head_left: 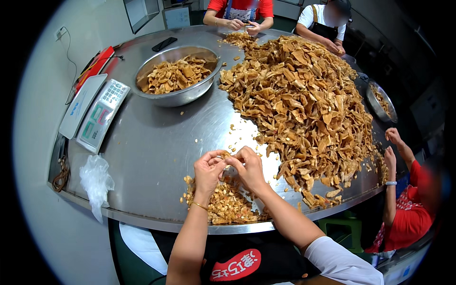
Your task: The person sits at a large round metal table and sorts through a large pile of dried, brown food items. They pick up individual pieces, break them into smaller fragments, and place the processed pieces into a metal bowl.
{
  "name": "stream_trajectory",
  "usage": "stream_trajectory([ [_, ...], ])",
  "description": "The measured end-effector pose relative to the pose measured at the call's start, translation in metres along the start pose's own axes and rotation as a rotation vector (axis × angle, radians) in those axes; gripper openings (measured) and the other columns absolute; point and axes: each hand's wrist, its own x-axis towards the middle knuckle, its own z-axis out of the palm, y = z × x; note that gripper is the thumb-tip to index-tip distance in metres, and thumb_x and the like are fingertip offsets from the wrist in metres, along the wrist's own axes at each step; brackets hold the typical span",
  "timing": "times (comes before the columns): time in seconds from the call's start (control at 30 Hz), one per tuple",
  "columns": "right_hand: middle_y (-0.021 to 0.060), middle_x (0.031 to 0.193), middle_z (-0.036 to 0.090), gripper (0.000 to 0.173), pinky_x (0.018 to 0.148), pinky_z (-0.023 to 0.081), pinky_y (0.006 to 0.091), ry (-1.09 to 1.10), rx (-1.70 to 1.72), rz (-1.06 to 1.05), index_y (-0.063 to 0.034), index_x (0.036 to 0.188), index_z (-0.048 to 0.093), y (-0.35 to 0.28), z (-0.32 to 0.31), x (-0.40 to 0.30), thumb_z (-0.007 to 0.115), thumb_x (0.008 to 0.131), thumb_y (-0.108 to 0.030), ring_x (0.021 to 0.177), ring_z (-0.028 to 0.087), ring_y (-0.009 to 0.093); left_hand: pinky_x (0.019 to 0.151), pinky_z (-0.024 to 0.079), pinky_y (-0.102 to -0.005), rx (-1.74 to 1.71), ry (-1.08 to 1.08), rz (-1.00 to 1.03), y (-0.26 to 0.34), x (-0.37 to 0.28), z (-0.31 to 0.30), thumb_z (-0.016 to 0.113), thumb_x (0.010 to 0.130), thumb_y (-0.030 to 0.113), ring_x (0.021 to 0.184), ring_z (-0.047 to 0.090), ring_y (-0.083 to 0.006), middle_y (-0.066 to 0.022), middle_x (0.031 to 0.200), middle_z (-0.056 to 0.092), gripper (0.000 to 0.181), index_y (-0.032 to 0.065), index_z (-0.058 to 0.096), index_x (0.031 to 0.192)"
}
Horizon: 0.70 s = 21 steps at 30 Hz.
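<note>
My left hand and my right hand meet at the fingertips over the near side of a steel table. Between them is a small brown dried piece, pinched by both hands and partly hidden by the fingers. Below my wrists lies a small heap of pale seed-like or nut-like bits and brown scraps, close to the table's rim. To the right of my hands rises a large pile of brown dried slices.
A steel bowl of similar slices stands at the back left, near a black phone. At left are a digital scale and a clear plastic bag. Co-workers' hands work around the table; another bowl sits at right.
</note>
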Motion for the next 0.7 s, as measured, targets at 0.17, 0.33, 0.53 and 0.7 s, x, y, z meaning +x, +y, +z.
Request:
stream_trajectory([
  [0.17,0.0118,0.062,0.048,0.016,0.053,0.037,0.0329,0.009,-0.154,-0.105,0.002,0.067,0.049,0.005,0.002,0.001,0.057,0.073,-0.011,0.058,0.047,0.026,0.037,0.032,-0.0132,0.034,0.008,-0.021,-0.002,0.001,0.001,0.058,0.072,0.0,0.045,0.043,-0.0026,-0.0034,0.064,0.056,0.021,-0.0034,0.053,0.092],
  [0.33,0.0135,0.066,0.047,0.021,0.056,0.037,0.0363,-0.075,-0.122,-0.042,0.0013,0.069,0.047,-0.007,-0.003,0.002,0.057,0.074,-0.017,0.063,0.045,0.029,0.033,0.033,-0.0123,-0.074,0.052,-0.079,0.0,-0.002,-0.001,0.056,0.072,-0.001,0.044,0.047,-0.0044,-0.0057,0.067,0.057,0.024,-0.0041,0.049,0.095],
  [0.53,0.0127,0.07,0.048,0.023,0.058,0.038,0.0353,-0.021,-0.12,-0.113,0.0006,0.074,0.047,-0.003,0.0,0.0,0.062,0.069,-0.016,0.067,0.046,0.028,0.032,0.031,-0.0123,-0.256,0.041,-0.201,-0.004,0.0,-0.005,0.057,0.075,0.005,0.044,0.046,-0.0043,-0.0025,0.065,0.054,0.016,0.0,0.05,0.088],
  [0.7,0.0123,0.069,0.048,0.024,0.057,0.038,0.0343,-0.004,-0.041,-0.122,0.0007,0.074,0.048,-0.001,0.0,-0.002,0.063,0.068,-0.016,0.065,0.047,0.027,0.032,0.031,-0.0121,-0.186,-0.002,-0.236,-0.005,0.001,-0.008,0.057,0.076,0.008,0.044,0.045,-0.0039,-0.0014,0.063,0.052,0.012,0.002,0.051,0.084],
])
